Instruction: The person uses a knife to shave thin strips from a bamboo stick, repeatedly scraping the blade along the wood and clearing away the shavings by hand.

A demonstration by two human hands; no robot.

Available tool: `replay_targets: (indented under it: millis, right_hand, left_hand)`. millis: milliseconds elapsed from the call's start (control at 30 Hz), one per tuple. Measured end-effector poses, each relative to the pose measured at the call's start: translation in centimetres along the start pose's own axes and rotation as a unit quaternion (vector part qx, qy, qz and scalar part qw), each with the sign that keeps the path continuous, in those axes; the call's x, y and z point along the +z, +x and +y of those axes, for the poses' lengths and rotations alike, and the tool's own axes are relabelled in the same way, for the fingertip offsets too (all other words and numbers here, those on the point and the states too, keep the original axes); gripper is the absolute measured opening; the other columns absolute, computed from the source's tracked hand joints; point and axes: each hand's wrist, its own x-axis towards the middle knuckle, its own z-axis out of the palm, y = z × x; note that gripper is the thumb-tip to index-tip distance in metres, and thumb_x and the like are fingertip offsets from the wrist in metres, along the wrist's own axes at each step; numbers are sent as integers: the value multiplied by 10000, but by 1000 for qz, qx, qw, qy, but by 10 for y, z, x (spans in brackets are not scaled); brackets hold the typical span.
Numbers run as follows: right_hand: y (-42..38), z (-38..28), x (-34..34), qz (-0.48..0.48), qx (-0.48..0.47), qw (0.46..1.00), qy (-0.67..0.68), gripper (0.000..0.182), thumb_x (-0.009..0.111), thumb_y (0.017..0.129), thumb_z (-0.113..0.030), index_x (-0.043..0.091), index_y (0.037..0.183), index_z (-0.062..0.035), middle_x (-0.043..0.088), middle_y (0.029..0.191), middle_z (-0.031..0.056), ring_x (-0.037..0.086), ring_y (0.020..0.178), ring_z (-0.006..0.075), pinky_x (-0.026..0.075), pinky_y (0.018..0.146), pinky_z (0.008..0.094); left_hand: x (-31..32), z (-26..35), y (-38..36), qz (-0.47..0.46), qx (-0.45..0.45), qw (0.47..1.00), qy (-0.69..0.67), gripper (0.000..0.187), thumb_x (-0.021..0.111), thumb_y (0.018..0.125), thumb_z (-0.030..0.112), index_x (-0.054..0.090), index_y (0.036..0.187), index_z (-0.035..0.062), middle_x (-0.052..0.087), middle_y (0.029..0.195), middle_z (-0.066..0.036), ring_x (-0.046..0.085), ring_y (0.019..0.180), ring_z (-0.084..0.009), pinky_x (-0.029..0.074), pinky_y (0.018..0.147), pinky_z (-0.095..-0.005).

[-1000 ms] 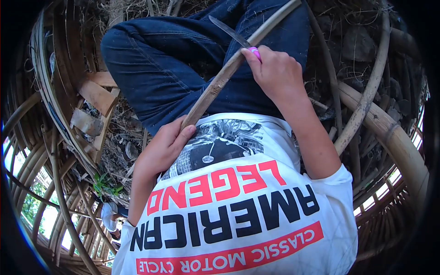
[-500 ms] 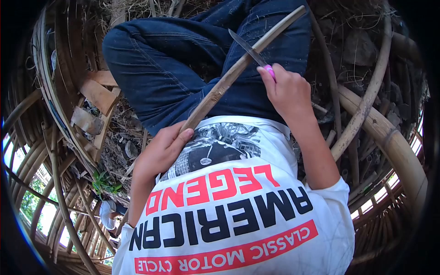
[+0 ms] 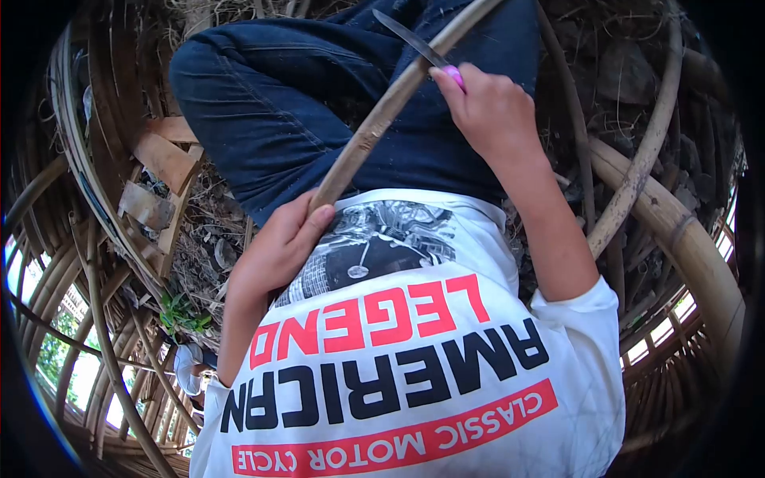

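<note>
The left hand (image 3: 279, 239), left of the frame's centre, grips the lower end of a long, narrow, light-brown strip of wood or bamboo (image 3: 374, 131), its thumb laid along the top face. The right hand (image 3: 498, 115), right of centre in the upper half, is closed round the bright pink handle of a knife with a narrow, dark metal blade (image 3: 406, 36). The strip slants from the left hand to the top edge of the frame, over the folded legs in dark blue jeans (image 3: 271, 95), and the blade crosses it near the upper end, tip to the upper left. Whether the edge bites cannot be told. To work the strip well, I would keep the blade at a low, even angle, take thin cuts with light pressure, steady the lower end firmly, and keep fingers and thighs out of the edge's path; the rough patch midway probably wants slower strokes. Below lies the white printed T-shirt (image 3: 398, 398). At the left are flat, pale-brown offcuts (image 3: 165, 162), with a small green plant (image 3: 182, 315) at the lower left; a thick tan bamboo pole (image 3: 685, 231) curves down the right side.
</note>
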Motion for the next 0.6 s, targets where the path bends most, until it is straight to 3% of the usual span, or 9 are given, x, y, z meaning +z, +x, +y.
replay_targets:
  millis: [200,267,333,433,500,600]
  right_hand:
    - [-21,6,-4,1,17,1000,7,465,530,934,-490,652,780,-69,657,645,181,667,606,373,542,529,453]
    - [-21,10,-9,-23,27,999,-27,469,524,937,-492,651,776,-70,659,651,181,669,614,369,545,540,453]
    - [-5,4,-3,-15,14,1000,-20,469,519,938,-494,661,791,-72,661,655,179,673,625,366,549,556,450]
    - [5,-7,-2,10,14,1000,-1,486,517,937,-501,675,799,-63,663,661,180,676,637,363,551,568,446]
    - [-11,-1,-8,0,19,1000,2,488,515,939,-501,674,794,-62,662,660,183,676,636,365,550,568,449]
    - [-13,8,-13,-34,37,999,-5,484,517,938,-502,674,790,-68,658,657,192,670,633,375,545,567,460]
  left_hand:
    - [-2,-8,-3,-6,-13,999,-29,369,481,1020,280,551,1184,-43,609,913,-27,513,875,-84,428,796,-246]
    - [3,-8,-2,16,31,999,3,359,487,1017,285,556,1149,-42,596,889,-19,504,858,-84,427,783,-247]
    - [0,-3,1,0,-8,1000,-24,325,491,1015,281,550,1058,-36,556,839,-4,479,819,-86,424,759,-256]
    - [0,-1,2,-2,-1,1000,-22,338,491,1014,284,559,1097,-37,579,863,-21,493,834,-88,428,769,-258]
    - [-1,-7,-2,-13,12,1000,-7,359,472,1016,255,554,1189,-48,641,898,-99,561,862,-145,456,816,-306]
    - [-5,-3,-2,-45,-25,998,23,368,486,1014,268,553,1197,-44,618,928,-55,523,876,-101,437,818,-265]
